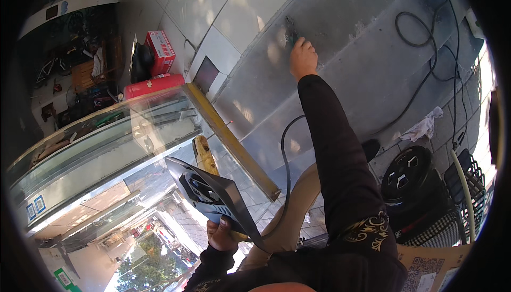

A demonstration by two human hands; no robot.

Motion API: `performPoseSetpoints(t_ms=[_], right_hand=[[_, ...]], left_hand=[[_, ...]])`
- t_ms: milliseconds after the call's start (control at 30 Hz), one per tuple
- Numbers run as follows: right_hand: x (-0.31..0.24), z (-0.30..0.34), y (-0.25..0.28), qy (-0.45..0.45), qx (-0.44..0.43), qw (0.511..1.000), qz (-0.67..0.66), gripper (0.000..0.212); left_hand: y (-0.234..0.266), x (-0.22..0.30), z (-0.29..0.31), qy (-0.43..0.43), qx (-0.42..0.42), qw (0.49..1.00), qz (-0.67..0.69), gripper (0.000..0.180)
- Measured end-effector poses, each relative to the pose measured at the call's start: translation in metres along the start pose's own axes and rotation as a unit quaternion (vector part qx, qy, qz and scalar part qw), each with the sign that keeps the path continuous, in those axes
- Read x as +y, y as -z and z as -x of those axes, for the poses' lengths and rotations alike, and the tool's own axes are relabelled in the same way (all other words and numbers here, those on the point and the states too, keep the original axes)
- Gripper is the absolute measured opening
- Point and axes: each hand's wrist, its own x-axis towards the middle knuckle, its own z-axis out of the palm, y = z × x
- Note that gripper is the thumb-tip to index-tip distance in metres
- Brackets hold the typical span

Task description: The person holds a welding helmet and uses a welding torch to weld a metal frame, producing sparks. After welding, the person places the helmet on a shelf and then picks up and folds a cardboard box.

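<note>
My left hand (222, 233) is low beside the glass counter, its fingers closed on the lower edge of a grey, wedge-shaped plastic casing (215, 191) with dark recesses and slots. A yellow bar (204, 153) shows beyond the casing. From near the casing's lower tip, a black cable (285, 148) curves up toward the steps, then passes behind my right sleeve. With that arm stretched far forward, my right hand (304, 58) closes round a small tool (292, 35) with a dark green handle, at the grey stone step (324, 28). Its dark far end is too small to make out.
A glass counter (234, 140) with a yellow-brown edge stands left, near a red cylinder (154, 86) and red box (161, 52). Black cables (434, 47) loop over the right-hand steps. A white rag (423, 126), black round object (407, 172) and cardboard box (444, 263) lie right.
</note>
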Motion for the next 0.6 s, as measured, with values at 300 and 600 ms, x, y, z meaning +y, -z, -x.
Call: performPoseSetpoints(t_ms=[300,600], right_hand=[[0.077,0.105,0.072,-0.197,-0.263,0.912,-0.247,0.065],[0.172,0.338,0.236,-0.384,-0.381,0.458,-0.706,0.023]], left_hand=[[-0.060,0.009,0.022,-0.081,-0.089,0.984,-0.129,0.037],[-0.117,0.058,0.048,-0.149,-0.198,0.962,-0.117,0.030]])
